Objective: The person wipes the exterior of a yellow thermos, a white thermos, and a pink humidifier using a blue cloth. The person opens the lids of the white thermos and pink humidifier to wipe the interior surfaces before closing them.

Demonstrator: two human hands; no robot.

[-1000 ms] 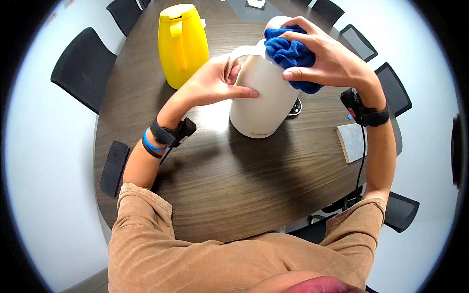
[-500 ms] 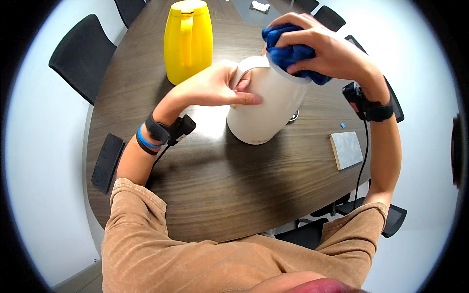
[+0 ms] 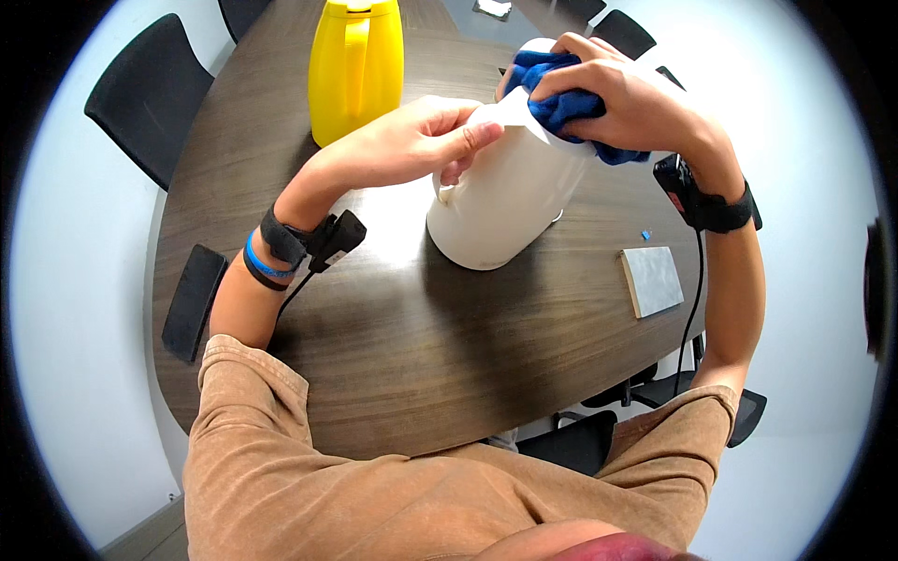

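Note:
A white vacuum jug [image 3: 510, 201] stands tilted on the wooden table, its top leaning away to the right. My left hand [image 3: 435, 140] is closed round the jug's handle, with the thumb near the handle's upper end and some fingers hidden behind it. My right hand [image 3: 627, 103] grips a bunched blue cloth [image 3: 566, 107] and presses it against the jug's top rim. The cloth covers most of the jug's mouth, and a white part of the top shows beyond it. To the left of the jug, a yellow vacuum jug [image 3: 360, 84] stands upright.
On the table [image 3: 374, 374] a grey-white block [image 3: 653, 282] lies at the right, by a small blue scrap [image 3: 646, 235]. A black flat object [image 3: 195, 301] is at the left edge. Black chairs [image 3: 154, 98] surround the table. A cable [image 3: 694, 299] hangs from my right wrist device.
My left hand has shifted up the handle, its thumb now near the top. The white jug has turned and leans a little differently. My right hand keeps the cloth on the rim.

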